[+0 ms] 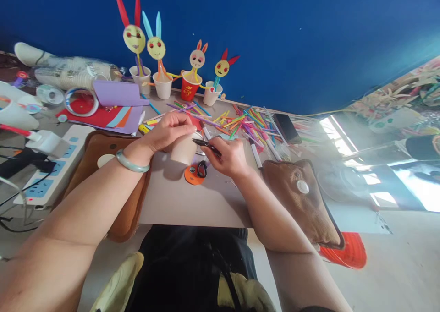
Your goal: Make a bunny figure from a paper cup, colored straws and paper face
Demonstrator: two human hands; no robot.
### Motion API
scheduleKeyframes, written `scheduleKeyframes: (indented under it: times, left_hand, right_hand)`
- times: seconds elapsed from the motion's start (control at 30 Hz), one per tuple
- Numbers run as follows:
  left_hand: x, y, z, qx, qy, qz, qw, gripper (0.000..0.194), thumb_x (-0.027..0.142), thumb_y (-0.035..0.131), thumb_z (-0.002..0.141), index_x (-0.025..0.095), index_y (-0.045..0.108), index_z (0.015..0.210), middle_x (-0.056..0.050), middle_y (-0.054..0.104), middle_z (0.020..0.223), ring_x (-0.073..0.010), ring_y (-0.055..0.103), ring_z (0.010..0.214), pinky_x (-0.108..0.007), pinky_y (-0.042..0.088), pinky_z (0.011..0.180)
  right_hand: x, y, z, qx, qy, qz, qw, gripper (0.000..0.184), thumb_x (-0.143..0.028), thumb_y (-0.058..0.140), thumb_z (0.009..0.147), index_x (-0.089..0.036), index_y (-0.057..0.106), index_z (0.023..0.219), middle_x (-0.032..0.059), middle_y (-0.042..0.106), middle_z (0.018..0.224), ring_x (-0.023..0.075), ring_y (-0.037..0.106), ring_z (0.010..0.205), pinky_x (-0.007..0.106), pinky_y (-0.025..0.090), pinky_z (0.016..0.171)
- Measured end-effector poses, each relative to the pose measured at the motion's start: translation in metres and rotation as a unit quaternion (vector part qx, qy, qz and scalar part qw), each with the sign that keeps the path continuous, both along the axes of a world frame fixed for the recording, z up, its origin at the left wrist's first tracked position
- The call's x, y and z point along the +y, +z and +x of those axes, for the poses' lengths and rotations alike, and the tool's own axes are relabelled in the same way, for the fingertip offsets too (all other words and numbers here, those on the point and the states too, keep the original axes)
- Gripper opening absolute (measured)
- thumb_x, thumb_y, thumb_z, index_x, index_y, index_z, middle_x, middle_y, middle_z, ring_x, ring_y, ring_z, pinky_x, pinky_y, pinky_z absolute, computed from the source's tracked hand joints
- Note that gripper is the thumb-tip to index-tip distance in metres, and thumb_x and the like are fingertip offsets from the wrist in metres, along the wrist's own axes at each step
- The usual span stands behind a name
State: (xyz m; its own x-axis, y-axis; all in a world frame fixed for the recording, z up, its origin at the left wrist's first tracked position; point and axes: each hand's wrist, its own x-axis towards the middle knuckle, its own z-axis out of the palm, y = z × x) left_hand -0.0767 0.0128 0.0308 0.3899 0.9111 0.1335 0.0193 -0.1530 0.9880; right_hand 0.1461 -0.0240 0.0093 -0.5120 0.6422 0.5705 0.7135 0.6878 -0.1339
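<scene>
My left hand (169, 131) is wrapped round a white paper cup (183, 150), which lies tilted on its side over the grey table (178, 202). My right hand (228, 158) grips black scissors (206, 145); their blades point left and touch the cup's rim. One scissor loop hangs below my right hand over an orange paper disc (191, 176). A pale green bangle (131, 163) circles my left wrist.
Several rabbit figures stand in paper cups (189, 86) at the back against the blue wall. Coloured sticks (240, 122) are strewn behind my hands, beside a black phone (287, 128). Brown cushions (302, 197) flank me. Coloured paper sheets (117, 106), tape rolls and a power strip (51, 170) lie left.
</scene>
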Motion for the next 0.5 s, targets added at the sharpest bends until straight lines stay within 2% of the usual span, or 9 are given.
scheduleKeyframes:
  times: [0.23, 0.5]
  left_hand:
    - [-0.0040, 0.0060, 0.0010, -0.027, -0.012, -0.058, 0.998, 0.026, 0.034, 0.074, 0.072, 0.016, 0.058, 0.061, 0.003, 0.051, 0.053, -0.0079, 0.040, 0.046, -0.022, 0.032, 0.045]
    - [-0.0035, 0.0037, -0.0009, -0.044, -0.033, -0.058, 0.997, 0.027, 0.035, 0.076, 0.073, 0.016, 0.060, 0.062, 0.002, 0.054, 0.054, -0.0078, 0.042, 0.046, -0.022, 0.030, 0.044]
  right_hand:
    - [-0.0008, 0.0030, -0.0004, 0.002, 0.023, 0.002, 1.000, 0.039, -0.045, 0.043, 0.105, -0.021, 0.059, 0.079, -0.0004, 0.058, 0.061, 0.0124, 0.047, 0.052, 0.027, 0.032, 0.057]
    - [-0.0023, 0.0045, -0.0023, 0.015, 0.049, -0.005, 0.999, 0.042, -0.045, 0.039, 0.107, -0.021, 0.060, 0.080, -0.0001, 0.057, 0.061, 0.0121, 0.046, 0.051, 0.027, 0.033, 0.058]
